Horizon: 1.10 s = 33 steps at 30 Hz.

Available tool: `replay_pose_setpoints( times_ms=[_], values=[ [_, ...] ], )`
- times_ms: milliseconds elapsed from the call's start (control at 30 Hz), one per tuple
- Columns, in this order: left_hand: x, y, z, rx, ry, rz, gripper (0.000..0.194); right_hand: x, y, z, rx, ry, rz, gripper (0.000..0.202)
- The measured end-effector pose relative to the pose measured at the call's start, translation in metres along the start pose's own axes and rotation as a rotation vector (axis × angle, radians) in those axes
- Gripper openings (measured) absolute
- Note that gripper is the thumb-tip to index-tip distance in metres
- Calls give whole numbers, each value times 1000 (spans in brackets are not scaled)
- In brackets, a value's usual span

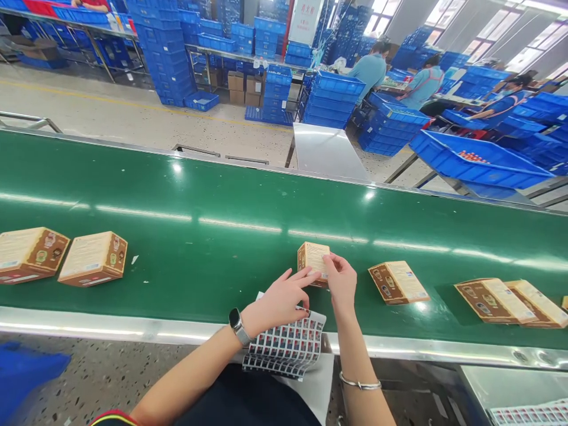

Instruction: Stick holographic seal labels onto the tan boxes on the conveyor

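Observation:
My left hand, with a watch on its wrist, reaches over a sheet of small stickers. Its lower fingers curl at the sheet's upper edge, while the upper fingers stretch to the front of a small brown and cream carton. My right hand is closed at the carton's right side, with thumb and forefinger against its printed face. Whether a sticker is between those fingertips is hidden. The carton rests on the green conveyor belt. The sticker sheet bends over the belt's near metal edge.
More cartons lie along the belt: two at the left, one right of my hands, and several farther right. Another sticker sheet is at bottom right. Beyond the belt stand stacked blue crates and seated co-workers.

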<state>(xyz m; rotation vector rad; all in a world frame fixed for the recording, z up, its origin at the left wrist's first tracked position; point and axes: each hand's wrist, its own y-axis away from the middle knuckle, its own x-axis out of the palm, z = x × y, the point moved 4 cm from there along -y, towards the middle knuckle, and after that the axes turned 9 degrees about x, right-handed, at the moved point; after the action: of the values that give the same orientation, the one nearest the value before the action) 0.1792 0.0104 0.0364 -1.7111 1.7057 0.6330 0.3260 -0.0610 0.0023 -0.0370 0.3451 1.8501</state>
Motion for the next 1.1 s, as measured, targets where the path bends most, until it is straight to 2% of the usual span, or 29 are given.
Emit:
replay_pose_setpoints(
  times_ms=[100,200,300,367,500,600,667,700,800,833,867,967,1033,1100],
  values=[
    [1,-4,-1,16,11,15,12,-3,4,4,-65,74,-74,32],
    [4,-10,0,31,31,29,14,-6,4,8,-113,112,-117,38],
    [7,-15,0,45,61,41,15,-9,-4,10,-139,152,-139,46],
    [7,-15,0,39,83,38,15,-13,-12,12,-147,182,-161,42],
    [0,1,2,-71,125,-14,9,-26,-22,20,-167,225,-204,36],
    [-13,21,4,-192,154,-70,11,-34,-9,30,-216,233,-170,37],
    [-23,34,2,-247,177,-104,14,-33,11,36,-246,233,-56,38],
    [-28,40,0,-267,190,-117,15,-30,23,38,-261,239,63,37],
    [-41,55,-6,-308,225,-142,15,-12,65,41,-319,281,570,30],
    [-44,59,-8,-321,232,-147,13,-8,77,41,-333,296,696,27],
    [-46,63,-10,-336,236,-153,12,-5,86,41,-343,308,770,24],
    [-52,73,-12,-396,213,-168,12,-4,95,42,-376,329,791,18],
    [-53,78,-11,-434,177,-171,6,-4,96,43,-432,354,786,16],
    [-54,82,-12,-458,140,-165,7,-3,97,44,-509,393,793,15]
  ],
)
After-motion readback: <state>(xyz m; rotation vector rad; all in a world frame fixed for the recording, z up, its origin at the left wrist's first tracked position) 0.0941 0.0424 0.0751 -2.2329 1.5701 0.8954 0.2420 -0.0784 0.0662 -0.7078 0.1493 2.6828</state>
